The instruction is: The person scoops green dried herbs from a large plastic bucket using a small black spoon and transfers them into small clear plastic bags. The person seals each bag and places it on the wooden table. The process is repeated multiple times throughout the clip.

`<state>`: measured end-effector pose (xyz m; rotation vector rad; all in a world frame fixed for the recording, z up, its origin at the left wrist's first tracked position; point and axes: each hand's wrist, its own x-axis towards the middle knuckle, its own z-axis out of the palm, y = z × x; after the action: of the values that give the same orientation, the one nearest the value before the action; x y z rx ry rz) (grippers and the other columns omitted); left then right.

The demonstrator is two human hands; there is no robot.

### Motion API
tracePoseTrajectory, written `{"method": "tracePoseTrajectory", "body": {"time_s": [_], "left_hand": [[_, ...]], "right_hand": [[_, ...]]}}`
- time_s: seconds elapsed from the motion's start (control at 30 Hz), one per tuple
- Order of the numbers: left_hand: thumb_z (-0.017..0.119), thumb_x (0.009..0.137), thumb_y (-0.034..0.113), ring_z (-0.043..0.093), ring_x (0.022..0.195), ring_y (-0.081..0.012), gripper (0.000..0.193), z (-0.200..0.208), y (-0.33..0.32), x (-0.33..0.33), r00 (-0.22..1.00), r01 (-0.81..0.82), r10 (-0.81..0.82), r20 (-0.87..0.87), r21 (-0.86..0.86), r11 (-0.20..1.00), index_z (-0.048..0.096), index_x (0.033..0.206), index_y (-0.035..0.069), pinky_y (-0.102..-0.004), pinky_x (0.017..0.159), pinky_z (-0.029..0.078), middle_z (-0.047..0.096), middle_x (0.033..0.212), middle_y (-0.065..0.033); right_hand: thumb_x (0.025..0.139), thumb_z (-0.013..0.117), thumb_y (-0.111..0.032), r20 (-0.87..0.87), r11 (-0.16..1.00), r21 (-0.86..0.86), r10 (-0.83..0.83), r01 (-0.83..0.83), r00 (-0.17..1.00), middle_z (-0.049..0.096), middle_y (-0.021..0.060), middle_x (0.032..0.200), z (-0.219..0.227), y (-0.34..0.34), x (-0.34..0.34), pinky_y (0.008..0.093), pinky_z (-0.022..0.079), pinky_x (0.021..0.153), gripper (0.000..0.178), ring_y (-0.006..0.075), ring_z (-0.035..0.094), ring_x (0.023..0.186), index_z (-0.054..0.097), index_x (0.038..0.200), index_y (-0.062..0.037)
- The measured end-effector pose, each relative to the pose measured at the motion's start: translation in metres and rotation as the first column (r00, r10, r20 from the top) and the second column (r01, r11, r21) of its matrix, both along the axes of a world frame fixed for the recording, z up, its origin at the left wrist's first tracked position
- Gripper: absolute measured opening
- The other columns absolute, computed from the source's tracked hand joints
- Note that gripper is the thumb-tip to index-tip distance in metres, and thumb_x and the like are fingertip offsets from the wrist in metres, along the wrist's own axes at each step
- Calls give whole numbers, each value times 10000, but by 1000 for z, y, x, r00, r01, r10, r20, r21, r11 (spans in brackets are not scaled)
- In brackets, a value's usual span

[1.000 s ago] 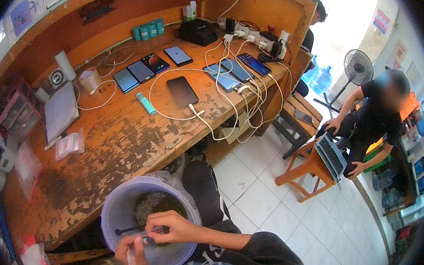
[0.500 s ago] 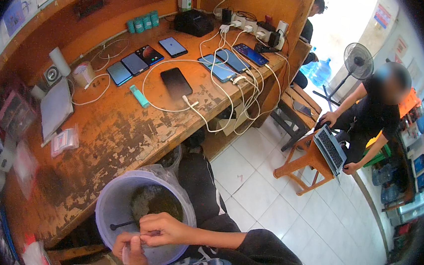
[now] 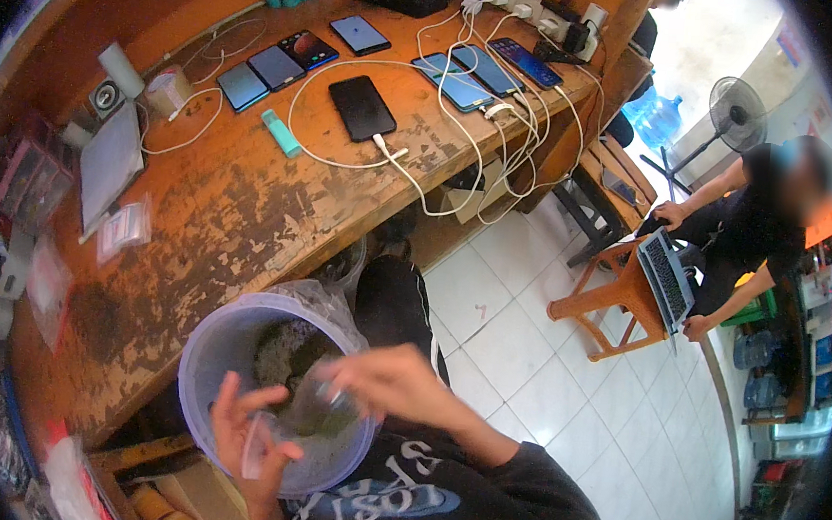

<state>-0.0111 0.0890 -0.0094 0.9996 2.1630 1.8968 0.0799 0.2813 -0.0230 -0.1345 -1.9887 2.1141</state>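
Observation:
A pale lavender bucket (image 3: 192,394) with dark greenish contents (image 3: 288,353) stands before me beside the workbench. Over its near left part, my left hand (image 3: 251,438) has its index and middle fingers spread, with a clear plastic piece (image 3: 256,446) held by the thumb. My right hand (image 3: 392,383) is above the bucket's right rim, its fingers curled together and blurred by motion. Something clear and shiny shows at those fingertips, too smeared to name. Clear plastic film (image 3: 320,301) hangs at the bucket's far rim.
On the worn wooden workbench (image 3: 199,287) lie several phones, including a black phone (image 3: 362,108) on a white cable, and a turquoise stick-shaped item (image 3: 281,133). A person in black (image 3: 767,209) sits to the right with a laptop (image 3: 667,280) on an orange stool (image 3: 601,296).
My hands were together at the bucket's near side; now they are apart. The right hand has moved right and up, and the left fingers have spread. The view has shifted slightly.

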Motion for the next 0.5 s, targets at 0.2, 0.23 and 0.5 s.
{"method": "tracePoseTrajectory", "body": {"time_s": [0.2,0.23,0.5], "left_hand": [[684,766,302,483,460,-128,606,3,-1,-15,940,-87,3,340,232,969,306,1176,63,-178,399,398,444,1143,-203],[651,789,281,496,465,-151,537,2,-2,-16,916,-114,-9,401,282,953,315,1145,60,-202,403,417,446,1138,-205],[491,870,160,547,759,-189,147,-9,-23,-24,933,-235,184,308,137,962,445,916,28,-330,708,473,479,1030,-136]], "right_hand": [[938,428,-241,169,711,-384,-573,589,802,624,132,917,-71,82,16,259,522,513,290,167,610,615,510,1057,11],[937,423,-223,227,639,-363,-646,678,729,623,131,931,-96,94,14,267,531,551,277,170,615,634,511,1060,9],[824,516,-126,103,537,727,-701,428,705,628,215,831,-250,158,-97,402,485,687,198,373,605,810,580,918,37]]}}
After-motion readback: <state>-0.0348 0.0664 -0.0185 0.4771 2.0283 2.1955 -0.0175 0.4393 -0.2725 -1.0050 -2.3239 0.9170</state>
